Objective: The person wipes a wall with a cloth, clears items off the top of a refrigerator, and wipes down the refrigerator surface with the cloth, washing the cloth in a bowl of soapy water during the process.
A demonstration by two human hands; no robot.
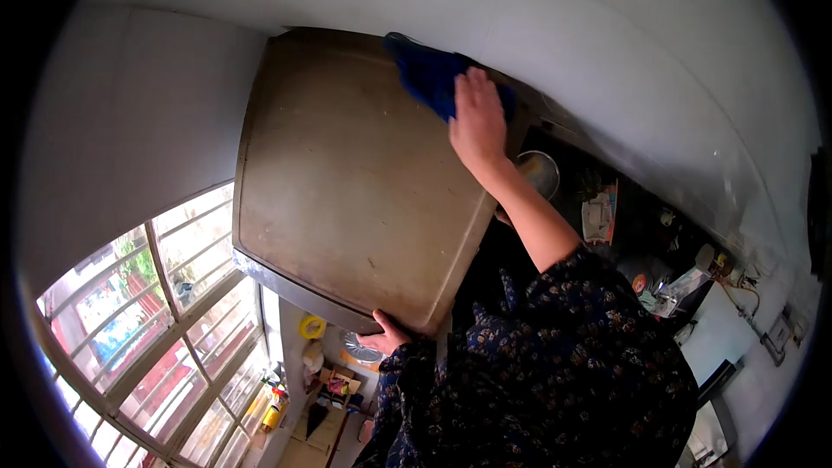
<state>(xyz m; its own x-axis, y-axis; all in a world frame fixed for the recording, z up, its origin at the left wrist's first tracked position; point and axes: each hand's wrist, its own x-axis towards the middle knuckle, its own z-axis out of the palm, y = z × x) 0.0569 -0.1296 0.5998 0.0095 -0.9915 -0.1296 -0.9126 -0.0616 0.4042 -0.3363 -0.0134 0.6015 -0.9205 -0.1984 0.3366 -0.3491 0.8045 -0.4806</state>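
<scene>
A dark blue cloth [422,74] lies bunched at the far right corner of a flat brownish top surface [347,173], which looks dusty and stained. My right hand [478,117] presses on the cloth with its fingers stretched out and side by side. At the near edge of the same top, my left hand [386,335] rests against the rim, thumb on the upper side, the other fingers partly hidden below the edge.
A barred window [165,321] stands at the lower left. Below are a yellow roll [312,327] and shelves with small items. A round metal vessel [537,175] and a basket [598,215] are on the right. White walls rise behind and beside the top.
</scene>
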